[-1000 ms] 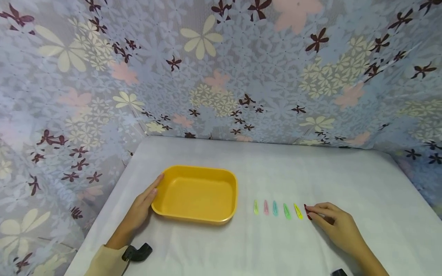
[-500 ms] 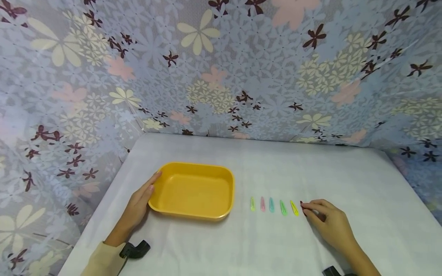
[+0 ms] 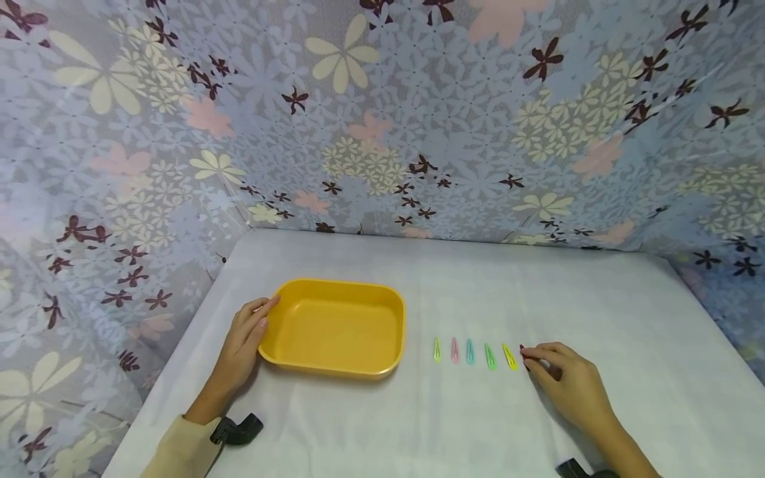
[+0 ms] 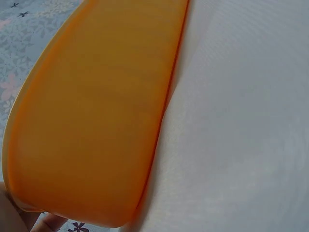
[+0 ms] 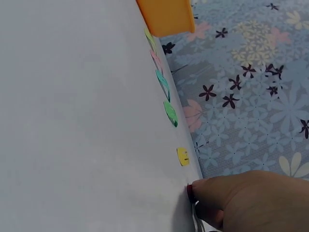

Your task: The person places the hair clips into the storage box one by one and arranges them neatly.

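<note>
In the head view, my left hand (image 3: 239, 345) rests against the left side of a yellow tray (image 3: 391, 368), fingertips at its rim. The left wrist view shows the tray's outer wall (image 4: 91, 121) close up, with parts of the fingers (image 4: 50, 222) at its lower corner. My right hand (image 3: 570, 382) pinches a dark red snap hair clip (image 5: 190, 192) between thumb and index finger; most of the clip is hidden by the fingertips. Just left of it lies a yellow hair clip (image 3: 509, 356), the nearest of a row.
Along the row lie a green hair clip (image 3: 490, 356), a blue one (image 3: 470, 352), a pink one (image 3: 455, 350) and a pale yellow-green one (image 3: 437, 349). A white cloth (image 3: 370, 431) covers the table. Flowered fabric (image 3: 382, 119) hangs behind and at the sides.
The red clip is now more covered by my right fingertips. My left hand stays at the tray, its fingers slightly more bent. The head view has shifted a little.
</note>
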`<move>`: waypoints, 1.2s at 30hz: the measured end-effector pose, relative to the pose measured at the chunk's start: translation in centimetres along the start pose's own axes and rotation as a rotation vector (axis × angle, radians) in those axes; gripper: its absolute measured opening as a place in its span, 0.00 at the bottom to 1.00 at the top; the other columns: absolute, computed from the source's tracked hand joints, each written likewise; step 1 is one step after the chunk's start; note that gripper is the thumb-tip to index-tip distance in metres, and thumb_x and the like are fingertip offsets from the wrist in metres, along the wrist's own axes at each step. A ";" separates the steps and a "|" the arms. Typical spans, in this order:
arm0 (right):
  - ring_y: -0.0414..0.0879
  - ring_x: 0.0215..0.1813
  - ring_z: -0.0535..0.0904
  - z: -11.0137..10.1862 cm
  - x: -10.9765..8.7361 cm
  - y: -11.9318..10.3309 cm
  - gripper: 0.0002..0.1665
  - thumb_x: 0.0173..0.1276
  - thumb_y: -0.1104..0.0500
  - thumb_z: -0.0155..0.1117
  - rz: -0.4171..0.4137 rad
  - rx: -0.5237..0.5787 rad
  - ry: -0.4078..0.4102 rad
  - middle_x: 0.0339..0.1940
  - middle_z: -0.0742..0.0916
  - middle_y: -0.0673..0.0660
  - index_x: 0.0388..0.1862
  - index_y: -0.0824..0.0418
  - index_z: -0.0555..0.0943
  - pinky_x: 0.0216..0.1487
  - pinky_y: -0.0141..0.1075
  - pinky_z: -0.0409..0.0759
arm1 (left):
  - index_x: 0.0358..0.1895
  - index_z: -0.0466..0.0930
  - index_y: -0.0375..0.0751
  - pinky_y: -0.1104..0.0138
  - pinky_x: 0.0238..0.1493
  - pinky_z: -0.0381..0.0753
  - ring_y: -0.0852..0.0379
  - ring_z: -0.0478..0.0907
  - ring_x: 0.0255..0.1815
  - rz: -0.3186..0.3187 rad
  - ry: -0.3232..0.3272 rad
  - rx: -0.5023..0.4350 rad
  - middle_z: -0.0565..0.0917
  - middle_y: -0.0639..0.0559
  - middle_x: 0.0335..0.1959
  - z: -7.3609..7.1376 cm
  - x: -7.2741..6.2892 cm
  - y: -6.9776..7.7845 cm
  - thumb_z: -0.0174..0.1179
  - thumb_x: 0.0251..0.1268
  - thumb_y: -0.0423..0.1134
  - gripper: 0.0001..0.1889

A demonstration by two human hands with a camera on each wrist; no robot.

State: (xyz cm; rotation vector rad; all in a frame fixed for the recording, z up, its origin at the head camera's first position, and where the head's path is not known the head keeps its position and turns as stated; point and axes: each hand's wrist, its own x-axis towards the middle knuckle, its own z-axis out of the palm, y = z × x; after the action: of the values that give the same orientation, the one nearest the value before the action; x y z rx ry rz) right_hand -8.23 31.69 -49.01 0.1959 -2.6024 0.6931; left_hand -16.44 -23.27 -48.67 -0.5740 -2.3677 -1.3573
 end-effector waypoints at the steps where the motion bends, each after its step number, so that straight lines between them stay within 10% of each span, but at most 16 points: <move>1: 0.33 0.28 0.71 0.1 0.0 -0.1 0.13 0.58 0.64 0.79 0.003 -0.004 0.001 0.40 0.88 0.49 0.43 0.58 0.92 0.27 0.24 0.67 | 0.70 0.72 0.26 0.79 0.63 0.54 0.44 0.62 0.63 0.004 0.003 -0.012 0.70 0.33 0.64 0.0 0.0 0.0 0.44 0.78 0.22 0.21; 14: 0.33 0.26 0.72 1.2 1.2 -2.1 0.12 0.59 0.63 0.79 0.031 -0.021 0.013 0.41 0.89 0.52 0.44 0.57 0.92 0.26 0.25 0.69 | 0.75 0.67 0.36 0.75 0.46 0.68 0.52 0.67 0.43 -0.058 -0.032 -0.133 0.74 0.40 0.46 -1.9 -0.4 0.1 0.42 0.83 0.29 0.23; 28: 0.35 0.36 0.84 0.2 1.3 -1.9 0.11 0.68 0.56 0.74 0.137 0.036 -0.108 0.45 0.91 0.51 0.48 0.51 0.92 0.35 0.23 0.74 | 0.74 0.68 0.34 0.76 0.47 0.69 0.55 0.68 0.44 -0.045 -0.007 -0.188 0.76 0.39 0.48 -1.9 -1.0 -0.7 0.44 0.81 0.26 0.23; 36: 0.58 0.61 0.81 -1.1 0.6 -1.1 0.23 0.71 0.37 0.67 0.386 0.076 -0.252 0.54 0.89 0.57 0.53 0.51 0.91 0.54 0.55 0.75 | 0.74 0.67 0.30 0.75 0.46 0.69 0.51 0.69 0.43 -0.067 -0.056 -0.197 0.75 0.33 0.47 -0.8 0.3 0.6 0.43 0.82 0.27 0.22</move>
State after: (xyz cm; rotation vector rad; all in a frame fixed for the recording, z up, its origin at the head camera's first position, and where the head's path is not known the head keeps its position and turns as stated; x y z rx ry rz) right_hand -8.06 31.28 -47.38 -0.2175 -2.8912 0.9527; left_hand -16.30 -23.62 -47.75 -0.5978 -2.3312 -1.6378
